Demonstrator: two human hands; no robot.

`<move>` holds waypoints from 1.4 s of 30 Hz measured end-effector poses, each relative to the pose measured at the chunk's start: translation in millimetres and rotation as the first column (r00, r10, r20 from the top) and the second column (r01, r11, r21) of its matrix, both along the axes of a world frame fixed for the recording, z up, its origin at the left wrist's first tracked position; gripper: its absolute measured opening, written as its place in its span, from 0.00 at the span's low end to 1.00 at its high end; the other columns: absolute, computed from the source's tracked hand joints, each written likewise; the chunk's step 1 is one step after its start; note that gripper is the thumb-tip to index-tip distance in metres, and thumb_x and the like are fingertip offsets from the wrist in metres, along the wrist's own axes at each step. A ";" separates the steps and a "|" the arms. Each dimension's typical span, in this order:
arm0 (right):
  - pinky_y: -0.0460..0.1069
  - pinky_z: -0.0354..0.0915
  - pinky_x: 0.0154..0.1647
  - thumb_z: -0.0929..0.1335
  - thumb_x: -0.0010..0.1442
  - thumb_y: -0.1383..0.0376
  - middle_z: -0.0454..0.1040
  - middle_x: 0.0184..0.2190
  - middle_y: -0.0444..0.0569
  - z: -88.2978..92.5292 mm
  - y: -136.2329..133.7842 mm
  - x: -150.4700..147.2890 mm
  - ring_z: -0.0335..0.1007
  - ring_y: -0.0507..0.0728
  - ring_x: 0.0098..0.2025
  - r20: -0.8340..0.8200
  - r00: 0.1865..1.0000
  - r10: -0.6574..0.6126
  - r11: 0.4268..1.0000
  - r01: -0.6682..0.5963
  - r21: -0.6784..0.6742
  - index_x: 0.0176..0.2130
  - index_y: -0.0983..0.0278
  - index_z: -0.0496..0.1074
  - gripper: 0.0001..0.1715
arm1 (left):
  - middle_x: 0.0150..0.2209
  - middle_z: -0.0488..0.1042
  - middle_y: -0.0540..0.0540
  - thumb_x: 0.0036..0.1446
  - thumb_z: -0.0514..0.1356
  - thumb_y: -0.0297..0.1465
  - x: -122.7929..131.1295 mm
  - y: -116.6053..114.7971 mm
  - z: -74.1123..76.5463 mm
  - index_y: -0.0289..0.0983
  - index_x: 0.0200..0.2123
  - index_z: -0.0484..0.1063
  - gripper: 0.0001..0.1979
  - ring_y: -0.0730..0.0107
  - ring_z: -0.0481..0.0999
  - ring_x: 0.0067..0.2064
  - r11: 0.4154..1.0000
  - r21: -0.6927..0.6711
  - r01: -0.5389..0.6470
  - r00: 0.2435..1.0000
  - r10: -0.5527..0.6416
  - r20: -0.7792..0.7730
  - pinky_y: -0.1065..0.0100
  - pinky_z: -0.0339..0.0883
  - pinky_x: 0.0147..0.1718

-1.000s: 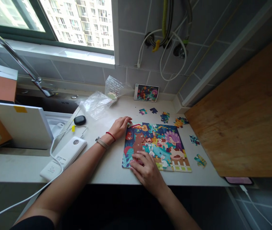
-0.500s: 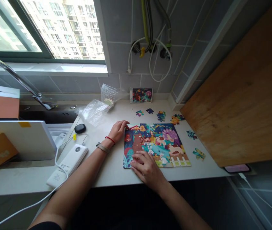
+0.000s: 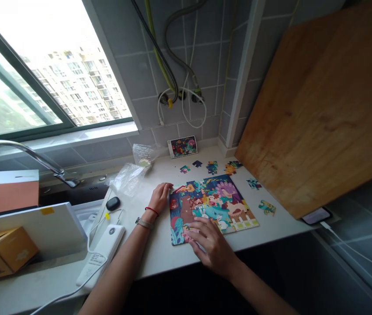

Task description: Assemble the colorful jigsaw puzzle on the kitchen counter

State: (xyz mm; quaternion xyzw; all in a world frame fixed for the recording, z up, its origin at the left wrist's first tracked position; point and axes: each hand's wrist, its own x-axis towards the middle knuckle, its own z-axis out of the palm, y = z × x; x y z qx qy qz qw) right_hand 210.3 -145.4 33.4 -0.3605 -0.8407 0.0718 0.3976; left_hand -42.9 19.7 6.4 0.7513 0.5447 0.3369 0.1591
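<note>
A colourful jigsaw puzzle [image 3: 215, 201] lies nearly assembled on the white counter [image 3: 159, 258]. My left hand [image 3: 160, 197] rests flat against the puzzle's upper left edge, fingers stretched out. My right hand [image 3: 210, 243] presses with spread fingers on the puzzle's lower left part. Loose puzzle pieces [image 3: 212, 166] lie behind the puzzle, and two more pieces [image 3: 266, 207] lie to its right. A small reference picture card [image 3: 182, 146] leans against the tiled wall.
A large wooden board [image 3: 317, 109] leans at the right. Clear plastic bags [image 3: 130, 178], a black earbud case [image 3: 112, 203] and a white power bank [image 3: 102, 256] with a cable lie at the left. A sink with a tap [image 3: 25, 155] and boxes [image 3: 5, 249] stand further left. A phone [image 3: 316, 215] lies under the board.
The view has tilted up and swung, showing more wall and window. Both hands stay on the puzzle's left side; the right hand has shifted slightly along the lower edge.
</note>
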 end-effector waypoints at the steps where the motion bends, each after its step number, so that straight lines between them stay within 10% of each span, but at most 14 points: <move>1: 0.62 0.73 0.57 0.68 0.67 0.72 0.81 0.49 0.53 -0.4 -3.9 6.7 0.73 0.65 0.58 -0.008 1.000 -0.025 1.000 0.025 0.008 0.50 0.59 0.77 0.14 | 0.44 0.82 0.42 0.76 0.43 0.40 -0.1 1.1 -0.8 0.40 0.44 0.77 0.24 0.58 0.81 0.48 1.000 0.009 0.003 1.000 -0.003 -0.014 0.57 0.73 0.54; 10: 0.64 0.77 0.54 0.67 0.68 0.70 0.82 0.47 0.52 -30.5 -32.3 73.8 0.77 0.66 0.55 -0.058 0.933 -0.354 0.932 0.357 0.061 0.47 0.57 0.80 0.13 | 0.57 0.77 0.40 0.73 0.50 0.43 4.7 5.8 -10.4 0.40 0.50 0.77 0.20 0.53 0.71 0.65 0.998 0.062 0.030 0.991 -0.021 -0.134 0.46 0.56 0.72; 20: 0.63 0.77 0.56 0.68 0.69 0.68 0.81 0.52 0.52 -43.2 -36.9 95.7 0.77 0.65 0.57 -0.053 0.946 -0.320 0.944 0.324 0.071 0.50 0.56 0.80 0.14 | 0.55 0.78 0.41 0.73 0.48 0.41 7.0 1.5 -5.8 0.41 0.49 0.77 0.19 0.53 0.73 0.63 0.996 0.086 0.027 0.971 -0.005 -0.241 0.48 0.61 0.69; 30: 0.63 0.74 0.55 0.67 0.70 0.65 0.81 0.42 0.53 6.6 57.0 150.5 0.75 0.64 0.50 -0.196 0.934 -0.300 0.923 0.335 0.188 0.43 0.59 0.82 0.12 | 0.60 0.74 0.38 0.73 0.51 0.39 9.6 -3.0 -4.7 0.40 0.49 0.78 0.17 0.45 0.66 0.68 0.987 0.144 -0.076 0.937 0.120 -0.327 0.44 0.64 0.66; 37: 0.59 0.74 0.49 0.67 0.69 0.62 0.81 0.36 0.53 -11.5 79.0 180.8 0.77 0.62 0.42 -0.380 0.823 -0.423 0.837 0.515 0.183 0.39 0.61 0.80 0.11 | 0.61 0.72 0.38 0.74 0.50 0.38 8.8 -2.5 -9.6 0.40 0.51 0.77 0.18 0.46 0.64 0.70 0.975 0.200 -0.097 0.900 0.172 -0.401 0.46 0.65 0.66; 42: 0.57 0.75 0.43 0.68 0.68 0.55 0.82 0.36 0.54 -19.8 77.7 186.1 0.78 0.62 0.39 -0.532 0.706 -0.466 0.857 0.510 -0.073 0.37 0.62 0.80 0.16 | 0.62 0.71 0.36 0.74 0.49 0.38 8.3 -3.8 -8.4 0.38 0.53 0.76 0.19 0.46 0.67 0.67 0.966 0.239 -0.103 0.877 0.202 -0.437 0.46 0.65 0.64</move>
